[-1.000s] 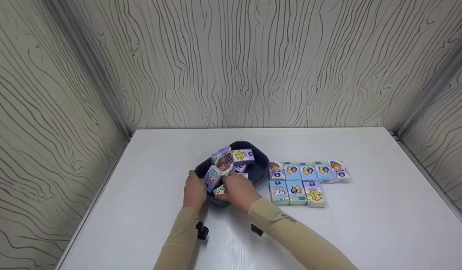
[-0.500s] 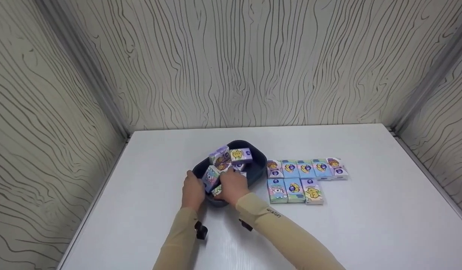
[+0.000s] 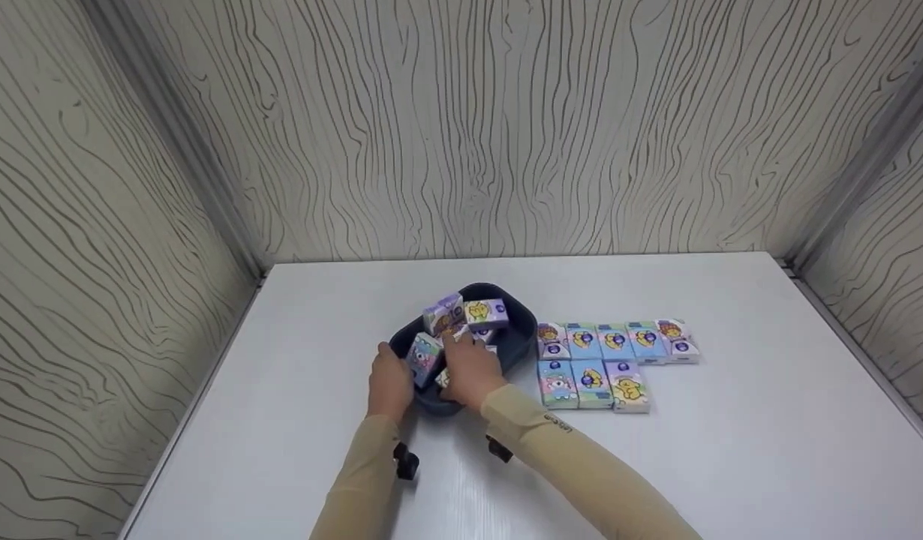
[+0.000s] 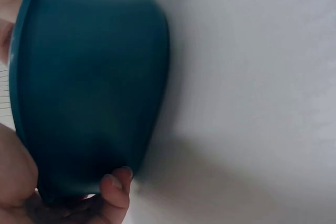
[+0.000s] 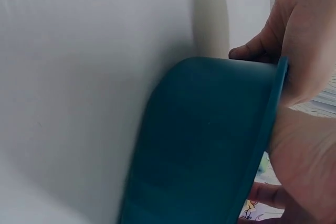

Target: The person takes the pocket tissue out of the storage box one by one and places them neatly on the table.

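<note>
The left hand (image 3: 390, 382) holds the near left rim of the dark blue bowl (image 3: 518, 324) — its fingers curl round the wall, and in the left wrist view a fingertip (image 4: 114, 190) presses the bowl's outside. The bowl sits on the white table (image 3: 732, 450), about in the middle.

Inside the bowl is a messy pile of little tissue packs (image 3: 473, 315). They are purple, blue and white with cartoon pictures, and they lean this way and that. One pack (image 3: 424, 356) stands tilted just beside the left hand.

The right hand (image 3: 473, 367) reaches into the near side of the bowl, on top of the packs. Its fingers bend down among them, but I cannot tell if it is gripping a pack or only touching. In the right wrist view the palm rests against the bowl's rim.

To the right of the bowl, just beside it, more packs lie flat in two neat rows (image 3: 615, 364) — five in the far row and three in the near row, touching each other.
</note>
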A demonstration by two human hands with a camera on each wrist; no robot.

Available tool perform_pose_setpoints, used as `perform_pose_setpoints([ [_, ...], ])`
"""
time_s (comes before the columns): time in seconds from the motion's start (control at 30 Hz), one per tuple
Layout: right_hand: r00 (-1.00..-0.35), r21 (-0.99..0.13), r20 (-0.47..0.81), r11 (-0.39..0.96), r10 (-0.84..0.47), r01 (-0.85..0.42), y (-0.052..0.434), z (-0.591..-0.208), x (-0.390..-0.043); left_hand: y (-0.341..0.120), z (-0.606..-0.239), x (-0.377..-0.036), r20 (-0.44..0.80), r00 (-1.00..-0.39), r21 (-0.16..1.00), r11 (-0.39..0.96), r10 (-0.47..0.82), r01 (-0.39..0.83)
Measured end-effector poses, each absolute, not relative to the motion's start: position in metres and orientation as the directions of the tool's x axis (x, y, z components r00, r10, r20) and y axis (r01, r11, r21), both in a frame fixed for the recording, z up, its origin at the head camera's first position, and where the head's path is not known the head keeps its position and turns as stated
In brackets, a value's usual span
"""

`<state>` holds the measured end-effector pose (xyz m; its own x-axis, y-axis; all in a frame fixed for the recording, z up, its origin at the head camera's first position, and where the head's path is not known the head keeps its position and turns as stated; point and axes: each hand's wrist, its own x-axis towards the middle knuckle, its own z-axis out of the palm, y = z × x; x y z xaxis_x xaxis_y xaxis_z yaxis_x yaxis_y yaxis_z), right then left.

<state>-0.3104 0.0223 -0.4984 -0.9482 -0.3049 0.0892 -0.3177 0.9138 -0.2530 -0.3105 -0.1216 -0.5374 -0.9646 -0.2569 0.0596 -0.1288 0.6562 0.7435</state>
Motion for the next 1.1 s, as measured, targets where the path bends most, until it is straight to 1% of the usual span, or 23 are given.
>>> perform_pose_setpoints([
  [0.2,-0.930,-0.366,0.102,0.855,-0.354,-0.366,0.034,-0.491,-0.309,-0.121,-0.539,-0.313,0.059,-0.965,0.735,0.665,-0.257,-0.133],
  [0.57,-0.904,-0.402,0.119,0.813,-0.410,-0.422,0.053,-0.476,-0.309,-0.122,-0.539,-0.311,0.074,-0.963,0.744,0.658,-0.258,-0.119],
  [0.73,-0.878,-0.389,0.158,0.789,-0.452,-0.476,0.066,-0.463,-0.305,-0.121,-0.539,-0.310,0.067,-0.962,0.749,0.650,-0.266,-0.128],
  [0.93,-0.831,-0.349,0.250,0.754,-0.498,-0.557,0.097,-0.449,-0.298,-0.121,-0.538,-0.308,0.108,-0.960,0.739,0.667,-0.257,-0.096],
  [1.0,-0.827,-0.342,0.256,0.753,-0.500,-0.561,0.112,-0.446,-0.295,-0.121,-0.538,-0.309,0.113,-0.962,0.736,0.671,-0.250,-0.088],
  [1.1,-0.835,-0.330,0.231,0.768,-0.499,-0.550,0.141,-0.444,-0.291,-0.120,-0.537,-0.309,0.099,-0.963,0.742,0.663,-0.250,-0.096],
])
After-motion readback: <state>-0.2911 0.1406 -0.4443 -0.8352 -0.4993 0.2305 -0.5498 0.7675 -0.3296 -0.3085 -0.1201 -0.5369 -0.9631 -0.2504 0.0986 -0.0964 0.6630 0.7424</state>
